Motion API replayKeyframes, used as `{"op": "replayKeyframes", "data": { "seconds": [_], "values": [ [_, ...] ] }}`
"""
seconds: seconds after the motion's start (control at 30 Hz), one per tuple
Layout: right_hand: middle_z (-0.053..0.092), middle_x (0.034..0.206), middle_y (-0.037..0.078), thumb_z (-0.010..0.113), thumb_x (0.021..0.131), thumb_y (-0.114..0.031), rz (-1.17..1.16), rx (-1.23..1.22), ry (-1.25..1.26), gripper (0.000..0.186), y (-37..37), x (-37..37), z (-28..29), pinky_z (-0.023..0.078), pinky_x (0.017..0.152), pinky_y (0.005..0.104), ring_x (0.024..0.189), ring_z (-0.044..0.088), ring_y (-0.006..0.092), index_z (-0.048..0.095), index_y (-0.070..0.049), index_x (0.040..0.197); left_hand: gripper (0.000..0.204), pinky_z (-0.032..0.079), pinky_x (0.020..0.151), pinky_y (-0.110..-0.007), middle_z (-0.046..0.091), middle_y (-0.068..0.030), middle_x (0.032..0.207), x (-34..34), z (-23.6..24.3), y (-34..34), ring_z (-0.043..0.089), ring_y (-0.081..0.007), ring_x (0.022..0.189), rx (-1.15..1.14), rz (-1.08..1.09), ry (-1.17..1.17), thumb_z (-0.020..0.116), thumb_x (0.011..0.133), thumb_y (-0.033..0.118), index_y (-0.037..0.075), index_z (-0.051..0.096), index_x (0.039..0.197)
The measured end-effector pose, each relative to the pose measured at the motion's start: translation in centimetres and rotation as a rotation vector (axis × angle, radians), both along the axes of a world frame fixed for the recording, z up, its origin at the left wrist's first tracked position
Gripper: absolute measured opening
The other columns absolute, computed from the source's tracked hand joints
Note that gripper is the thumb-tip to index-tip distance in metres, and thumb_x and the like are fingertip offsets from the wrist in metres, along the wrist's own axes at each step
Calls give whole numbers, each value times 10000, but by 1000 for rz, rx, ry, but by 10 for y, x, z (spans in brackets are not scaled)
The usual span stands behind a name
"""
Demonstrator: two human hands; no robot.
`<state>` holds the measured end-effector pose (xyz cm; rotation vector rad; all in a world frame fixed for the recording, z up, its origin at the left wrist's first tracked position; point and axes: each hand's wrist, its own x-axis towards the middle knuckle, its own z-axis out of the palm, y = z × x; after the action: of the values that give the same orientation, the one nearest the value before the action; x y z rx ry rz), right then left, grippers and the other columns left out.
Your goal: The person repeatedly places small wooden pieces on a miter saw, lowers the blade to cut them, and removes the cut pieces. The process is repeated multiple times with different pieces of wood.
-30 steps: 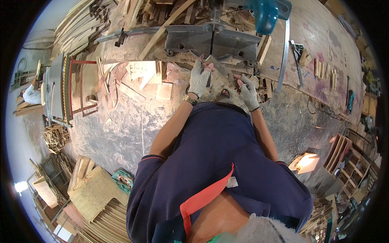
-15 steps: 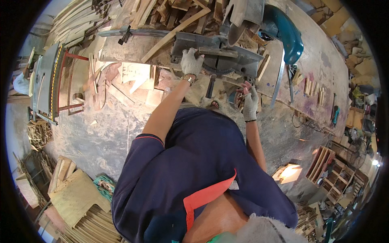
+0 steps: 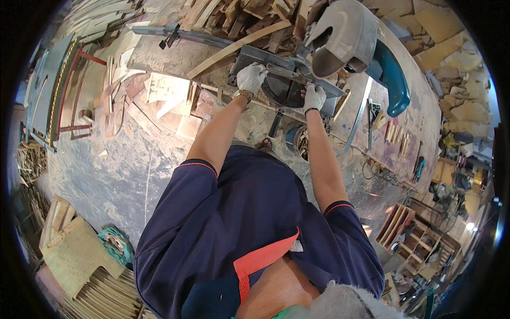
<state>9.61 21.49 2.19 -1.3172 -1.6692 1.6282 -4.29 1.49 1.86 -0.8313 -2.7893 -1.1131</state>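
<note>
My gloved left hand (image 3: pixel 251 78) is closed on the left end of a short narrow wooden strip (image 3: pixel 287 74), which lies along the dark metal fence (image 3: pixel 247 56) of a mitre saw. At the strip's right end my gloved right hand (image 3: pixel 313 96) has its fingers closed on it. The saw's grey head with blade guard (image 3: pixel 345 40) is raised above and right of my hands, with a curved teal handle (image 3: pixel 394 91). A black lever (image 3: pixel 276 123) sticks out toward me below the saw's base.
Piled offcuts (image 3: pixel 234 16) lie behind the saw, with a long board (image 3: pixel 228 51) slanting to its left. A steel ruler (image 3: pixel 357 117) and small blocks (image 3: pixel 396 133) lie on the right bench. A bucket of scraps (image 3: pixel 300 143) stands below. A red-legged metal table (image 3: pixel 50 93) is at left.
My left hand has moved up onto the saw with the wooden strip, then my right hand has risen to the strip's other end. The view has shifted, showing more of the saw head.
</note>
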Motion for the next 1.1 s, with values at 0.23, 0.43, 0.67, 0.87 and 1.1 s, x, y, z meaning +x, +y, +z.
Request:
{"op": "replayKeyframes", "data": {
  "seconds": [0.23,0.43,0.67,0.87,1.1],
  "values": [
    [730,877,94,761,910,-152,-64,-40,39,249,4,-1,-13,521,490,279,590,685,170,696,26,1071,253,554,770,-479,716,-93,992,-1,-1,12,693,-354,924,-110,66,-114,655,932,367,130,742,939],
    [740,893,101,791,893,-148,-42,-15,-20,314,4,-2,-9,518,501,262,605,682,154,709,36,1134,202,553,768,-483,707,-98,955,-1,-4,10,691,-355,902,-34,92,-68,677,893,309,115,730,902],
    [737,883,98,808,883,-147,-18,-3,-40,357,2,-1,-6,511,509,251,605,675,145,708,49,1164,194,550,777,-488,710,-102,970,-2,-1,9,688,-363,915,-58,89,-132,673,899,294,113,732,942],
    [736,879,89,803,889,-145,-23,5,-46,344,1,-3,-3,498,504,260,590,661,134,711,53,1155,172,554,804,-472,697,-110,976,-2,2,9,685,-357,931,-67,95,-142,694,871,267,110,719,939],
    [715,808,55,791,899,-170,-18,56,-75,273,0,-2,-5,514,511,237,598,662,121,741,29,1079,166,554,797,-476,696,-107,1004,1,4,7,687,-359,926,-20,100,-118,698,866,254,106,716,941]
  ]
}}
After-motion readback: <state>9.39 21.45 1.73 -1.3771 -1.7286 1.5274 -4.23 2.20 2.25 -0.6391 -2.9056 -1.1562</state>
